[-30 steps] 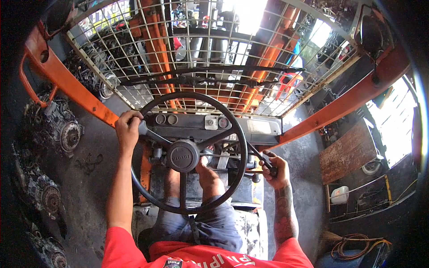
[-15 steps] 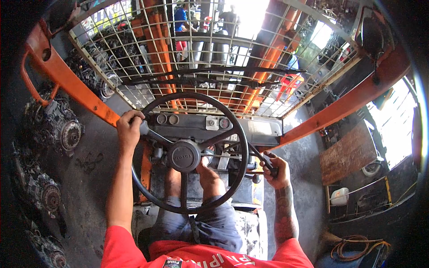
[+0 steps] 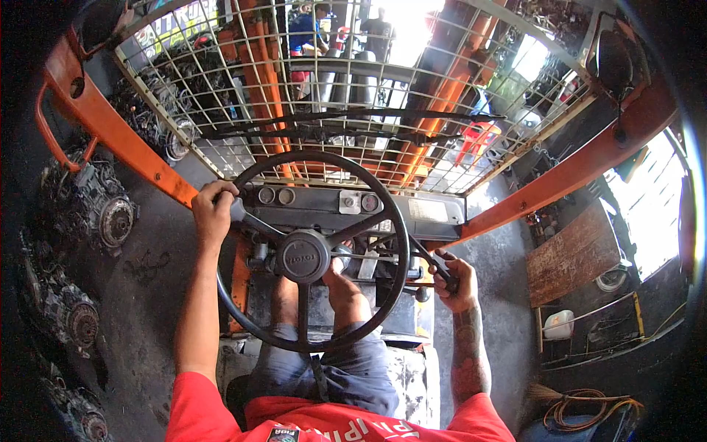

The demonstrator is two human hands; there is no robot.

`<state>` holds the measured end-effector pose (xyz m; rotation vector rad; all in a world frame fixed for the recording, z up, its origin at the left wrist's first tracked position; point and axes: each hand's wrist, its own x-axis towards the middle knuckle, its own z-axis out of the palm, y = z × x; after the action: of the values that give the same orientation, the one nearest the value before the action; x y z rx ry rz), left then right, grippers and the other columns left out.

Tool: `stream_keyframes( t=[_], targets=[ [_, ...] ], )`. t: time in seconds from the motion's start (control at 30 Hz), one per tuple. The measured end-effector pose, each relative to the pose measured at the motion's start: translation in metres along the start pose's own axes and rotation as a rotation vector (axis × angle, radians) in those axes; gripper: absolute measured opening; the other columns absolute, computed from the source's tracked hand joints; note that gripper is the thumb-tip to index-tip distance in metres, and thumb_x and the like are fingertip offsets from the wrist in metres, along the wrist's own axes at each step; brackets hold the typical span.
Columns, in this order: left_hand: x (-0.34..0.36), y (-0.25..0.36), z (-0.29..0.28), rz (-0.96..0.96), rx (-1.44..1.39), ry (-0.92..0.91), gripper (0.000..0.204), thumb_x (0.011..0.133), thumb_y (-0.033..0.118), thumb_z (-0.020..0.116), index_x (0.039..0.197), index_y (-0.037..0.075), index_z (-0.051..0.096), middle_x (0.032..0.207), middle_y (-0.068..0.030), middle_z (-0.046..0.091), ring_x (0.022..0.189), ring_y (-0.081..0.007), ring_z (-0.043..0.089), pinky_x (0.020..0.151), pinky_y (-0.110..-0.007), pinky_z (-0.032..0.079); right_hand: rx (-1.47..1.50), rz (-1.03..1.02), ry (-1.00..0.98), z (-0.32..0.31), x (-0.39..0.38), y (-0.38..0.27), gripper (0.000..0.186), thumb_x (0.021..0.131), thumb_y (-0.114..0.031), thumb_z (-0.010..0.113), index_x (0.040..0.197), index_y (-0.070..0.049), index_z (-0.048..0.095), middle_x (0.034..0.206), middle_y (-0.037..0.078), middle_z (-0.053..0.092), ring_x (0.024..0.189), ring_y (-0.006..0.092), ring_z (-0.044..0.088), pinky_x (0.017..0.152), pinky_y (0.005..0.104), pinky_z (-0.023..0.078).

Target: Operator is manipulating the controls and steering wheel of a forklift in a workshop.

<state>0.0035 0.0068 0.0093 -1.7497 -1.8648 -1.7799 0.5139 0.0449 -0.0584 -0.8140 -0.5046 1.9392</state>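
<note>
I sit at a black three-spoke steering wheel (image 3: pixel 400 254) of an orange vehicle that looks like a forklift. My left hand (image 3: pixel 213 208) is closed on a grey knob (image 3: pixel 237 211) at the upper left of the wheel rim; its fingers curl over the top. Out past the rim's right side, my right hand (image 3: pixel 458 283) wraps round the dark grip of a control lever (image 3: pixel 444 269). A second lever with a round black knob (image 3: pixel 422 294) stands close to it. Below the wheel, one foot shows near the pedals; the other is hidden.
A dashboard (image 3: pixel 317 210) with round gauges lies behind the wheel. Ahead rise a wire grille (image 3: pixel 331 96) and orange mast rails (image 3: pixel 423 144). Greasy engine parts (image 3: pixel 110 221) line the left floor. A wooden board (image 3: pixel 574 254) leans at right. Beyond the grille stands a person in blue (image 3: pixel 303 33).
Both hands, the wheel and the lever keep their places. Beyond the grille, the person in blue has shifted slightly.
</note>
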Motion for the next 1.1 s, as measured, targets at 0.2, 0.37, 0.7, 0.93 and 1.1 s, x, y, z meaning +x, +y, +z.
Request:
stream_keyframes(
  t=[0.2, 0.37, 0.7, 0.93, 1.1],
  targets=[
    [0.000, -0.005, 0.001, 0.014, -0.014, 0.015, 0.015, 0.080, 0.007, 0.055, 0.079, -0.002, 0.068, 0.079, -0.0115, 0.070, 0.079, -0.0264, 0.067, 0.074, -0.036, 0.050, 0.012, 0.001, -0.025, 0.000, 0.000, 0.000, 0.036, 0.093, -0.017, 0.048, 0.129, -0.009, 0.050, 0.086, 0.018, 0.062, 0.051, 0.0183, 0.053, 0.037, 0.0266, 0.038],
    [0.000, -0.007, 0.002, -0.020, 0.007, 0.027, 0.015, 0.079, 0.007, 0.055, 0.079, -0.002, 0.068, 0.079, -0.0112, 0.070, 0.079, -0.0260, 0.067, 0.074, -0.036, 0.050, 0.003, 0.025, -0.009, 0.002, -0.001, -0.001, 0.037, 0.093, -0.017, 0.048, 0.129, -0.009, 0.050, 0.086, 0.018, 0.062, 0.051, 0.0186, 0.053, 0.037, 0.0265, 0.038],
    [0.000, -0.006, -0.001, 0.010, -0.014, 0.000, 0.014, 0.080, 0.005, 0.055, 0.079, -0.002, 0.067, 0.079, -0.0114, 0.069, 0.078, -0.0250, 0.067, 0.073, -0.035, 0.049, 0.019, -0.050, -0.023, 0.000, -0.002, 0.002, 0.037, 0.093, -0.016, 0.045, 0.127, -0.003, 0.053, 0.088, 0.022, 0.062, 0.051, 0.0184, 0.055, 0.037, 0.0255, 0.041],
    [-0.002, -0.008, -0.005, -0.025, -0.022, -0.026, 0.014, 0.079, 0.005, 0.055, 0.080, -0.002, 0.067, 0.076, -0.0092, 0.067, 0.075, -0.0206, 0.065, 0.070, -0.032, 0.048, 0.004, 0.007, -0.034, -0.005, -0.005, 0.004, 0.036, 0.093, -0.015, 0.047, 0.129, -0.008, 0.048, 0.085, 0.017, 0.064, 0.051, 0.0190, 0.055, 0.036, 0.0273, 0.039],
    [-0.006, -0.012, -0.018, -0.065, -0.076, -0.150, 0.013, 0.079, 0.004, 0.055, 0.080, -0.001, 0.067, 0.074, -0.0070, 0.066, 0.071, -0.0156, 0.063, 0.066, -0.030, 0.047, -0.114, 0.000, 0.075, -0.013, -0.025, 0.025, 0.049, 0.092, -0.010, 0.049, 0.140, -0.004, 0.042, 0.085, 0.016, 0.066, 0.049, 0.0167, 0.056, 0.036, 0.0267, 0.041]
  ],
)
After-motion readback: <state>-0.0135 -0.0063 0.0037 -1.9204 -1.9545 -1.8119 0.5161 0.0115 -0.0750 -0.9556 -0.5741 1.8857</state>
